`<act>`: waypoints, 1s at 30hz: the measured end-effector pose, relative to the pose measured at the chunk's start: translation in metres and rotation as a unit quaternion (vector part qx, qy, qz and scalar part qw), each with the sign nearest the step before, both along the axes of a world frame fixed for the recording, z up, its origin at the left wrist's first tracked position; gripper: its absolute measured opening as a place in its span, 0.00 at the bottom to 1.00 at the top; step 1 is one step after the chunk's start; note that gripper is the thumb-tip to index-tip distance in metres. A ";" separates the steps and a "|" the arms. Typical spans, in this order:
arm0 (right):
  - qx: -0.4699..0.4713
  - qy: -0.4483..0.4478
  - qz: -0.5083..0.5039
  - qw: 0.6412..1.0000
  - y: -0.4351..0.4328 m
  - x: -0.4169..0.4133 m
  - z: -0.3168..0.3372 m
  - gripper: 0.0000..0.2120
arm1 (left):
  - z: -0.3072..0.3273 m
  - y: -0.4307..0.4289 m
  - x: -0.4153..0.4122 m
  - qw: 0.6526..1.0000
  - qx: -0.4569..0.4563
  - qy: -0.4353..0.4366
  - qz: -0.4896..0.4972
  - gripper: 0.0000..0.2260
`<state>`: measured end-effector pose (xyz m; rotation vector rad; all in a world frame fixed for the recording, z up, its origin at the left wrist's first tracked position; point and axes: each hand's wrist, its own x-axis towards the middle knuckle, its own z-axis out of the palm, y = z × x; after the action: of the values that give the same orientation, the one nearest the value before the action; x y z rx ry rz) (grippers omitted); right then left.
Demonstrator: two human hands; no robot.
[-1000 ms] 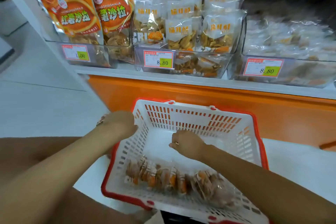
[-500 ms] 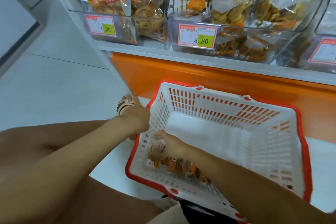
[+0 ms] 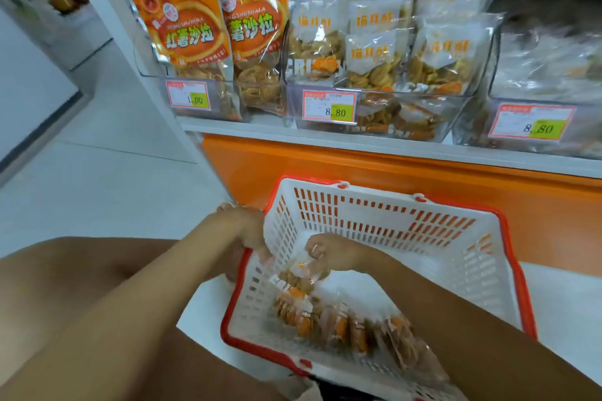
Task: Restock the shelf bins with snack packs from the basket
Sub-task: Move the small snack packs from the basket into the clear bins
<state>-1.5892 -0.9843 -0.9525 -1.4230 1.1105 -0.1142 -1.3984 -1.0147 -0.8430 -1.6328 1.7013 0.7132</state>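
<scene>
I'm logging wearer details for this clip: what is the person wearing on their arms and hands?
Left hand and right hand: bare, no sleeves, gloves or watch in view. A ring sits on one finger of the right hand.

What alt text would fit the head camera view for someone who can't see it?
A person's right hand pinches a snack pack inside a white, red-rimmed basket while the left hand grips its left wall. More packs lie inside; clear shelf bins of bagged snacks stand above.
</scene>
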 end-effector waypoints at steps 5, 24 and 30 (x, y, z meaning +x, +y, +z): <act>-0.050 -0.064 -0.086 0.993 -0.005 -0.047 0.090 0.10 | 0.048 0.027 -0.035 0.969 -0.001 0.244 0.028 0.25; -0.268 -0.021 -0.415 0.869 0.025 -0.245 0.286 0.13 | 0.170 -0.001 -0.225 0.788 -0.258 0.558 0.014 0.10; -0.302 0.014 -0.531 0.791 -0.032 -0.290 0.286 0.15 | 0.172 -0.038 -0.256 0.886 -0.307 0.342 -0.057 0.20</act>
<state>-1.8797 -1.0167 -0.6668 -1.1335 1.8976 -1.3612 -1.6541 -1.0531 -0.6712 -1.7699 2.7296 0.7985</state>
